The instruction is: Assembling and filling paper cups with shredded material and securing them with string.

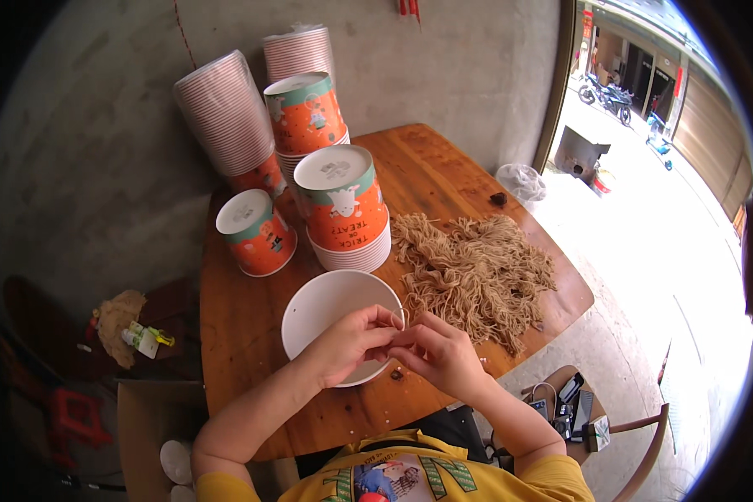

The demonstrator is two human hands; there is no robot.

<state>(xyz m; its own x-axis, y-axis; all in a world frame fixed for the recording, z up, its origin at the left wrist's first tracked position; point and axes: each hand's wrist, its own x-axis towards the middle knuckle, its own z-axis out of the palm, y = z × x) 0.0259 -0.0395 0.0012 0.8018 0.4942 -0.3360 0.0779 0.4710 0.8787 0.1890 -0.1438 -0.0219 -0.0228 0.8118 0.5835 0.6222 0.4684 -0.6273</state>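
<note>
Both my hands meet over the right rim of a white paper bucket (314, 305) that stands mouth up in front of me. My left hand (351, 345) reaches across its opening, fingers pinched together. Against it, my right hand (441, 353) is closed too, thumb and fingertips pressed close to the left ones. A thin pale cord (402, 313) curves up in a small loop between the fingertips; its ends are hidden by the fingers. Just beyond my right hand lies a loose heap of tan twisted cords (481, 272).
Upside-down orange buckets (343, 201) stand stacked on the wooden table (251, 368), with a single orange bucket (259, 238) at their left. Tall wrapped stacks (226, 113) rise behind. A cardboard box (146, 418) sits below left; a stool with small items (573, 410) is at right.
</note>
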